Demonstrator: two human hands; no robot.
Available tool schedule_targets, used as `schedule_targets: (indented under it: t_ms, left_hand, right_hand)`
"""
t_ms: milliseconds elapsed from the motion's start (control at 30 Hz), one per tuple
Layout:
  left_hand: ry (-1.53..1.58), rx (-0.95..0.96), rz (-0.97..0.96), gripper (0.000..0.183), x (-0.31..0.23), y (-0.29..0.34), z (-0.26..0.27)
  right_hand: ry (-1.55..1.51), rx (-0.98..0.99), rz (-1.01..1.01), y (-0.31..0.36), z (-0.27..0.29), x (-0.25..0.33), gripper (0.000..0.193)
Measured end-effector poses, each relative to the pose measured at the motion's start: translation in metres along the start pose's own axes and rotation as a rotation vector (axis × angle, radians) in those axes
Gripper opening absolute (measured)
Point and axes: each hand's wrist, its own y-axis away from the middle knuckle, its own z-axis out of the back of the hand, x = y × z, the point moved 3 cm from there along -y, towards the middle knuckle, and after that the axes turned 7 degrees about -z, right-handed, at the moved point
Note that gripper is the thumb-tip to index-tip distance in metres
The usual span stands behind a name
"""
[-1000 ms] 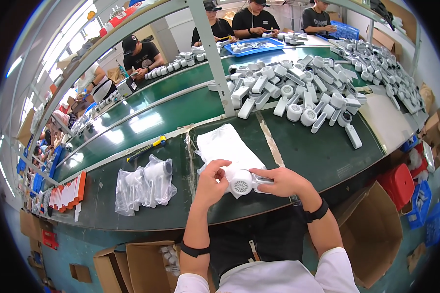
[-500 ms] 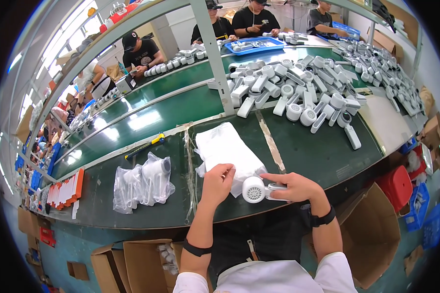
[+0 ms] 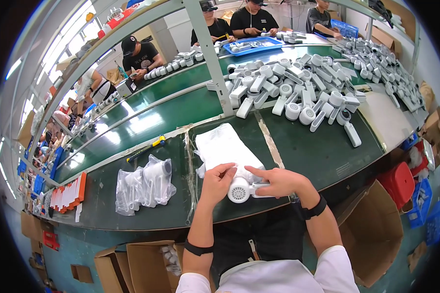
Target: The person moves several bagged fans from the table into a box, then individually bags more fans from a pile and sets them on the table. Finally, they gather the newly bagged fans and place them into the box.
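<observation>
In my right hand [image 3: 281,183] is a small white hair dryer [image 3: 239,190] with a round grille, held by its handle just above the table's near edge. My left hand [image 3: 219,183] pinches the near edge of a clear plastic bag [image 3: 243,172], right beside the dryer's head. Beneath that bag lies a flat stack of white bags [image 3: 225,146]. The dryer is outside the bag, its grille facing up toward me. Part of its handle is hidden by my right fingers.
Bagged dryers [image 3: 144,185] lie at the left, near a yellow-and-black tool [image 3: 146,148] and orange-and-white cards [image 3: 68,195]. A big heap of loose dryers [image 3: 298,88] covers the back right. A metal post [image 3: 208,58] rises behind my hands. Open cartons [image 3: 371,229] stand below; co-workers sit opposite.
My right hand has brought the dryer left, close to my left hand and the bag's edge. The bag's near edge is now gathered up at my left fingers.
</observation>
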Motion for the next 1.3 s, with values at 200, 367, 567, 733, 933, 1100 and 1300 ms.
schedule_targets:
  t_ms: [200, 367, 567, 733, 933, 1100, 1300]
  left_hand:
    - [-0.093, 0.025, -0.119, 0.016, 0.005, -0.003, 0.013]
    - [0.010, -0.003, -0.016, 0.018, 0.008, -0.003, 0.010]
    - [0.593, -0.077, 0.081, 0.020, 0.029, -0.004, 0.003]
    - [0.617, -0.121, 0.112, 0.019, 0.026, -0.006, -0.004]
    - [0.324, -0.161, 0.105, 0.019, 0.012, -0.002, -0.007]
    - [0.098, -0.156, 0.023, 0.020, 0.007, 0.002, -0.004]
    - [-0.161, -0.140, -0.370, 0.017, -0.011, 0.010, -0.007]
  right_hand:
    - [-0.139, -0.082, -0.007, -0.002, 0.002, -0.004, 0.062]
    - [-0.230, -0.115, 0.014, -0.005, -0.002, -0.015, 0.060]
    - [-0.553, -0.008, 0.096, -0.010, -0.008, -0.026, 0.059]
    - [-0.822, 0.040, 0.139, -0.011, -0.011, -0.031, 0.058]
    - [-0.713, -0.067, 0.092, -0.009, -0.010, -0.027, 0.058]
    - [-0.443, -0.217, 0.032, 0.000, -0.008, -0.014, 0.060]
    - [-0.216, -0.437, -0.014, -0.006, -0.018, -0.006, 0.058]
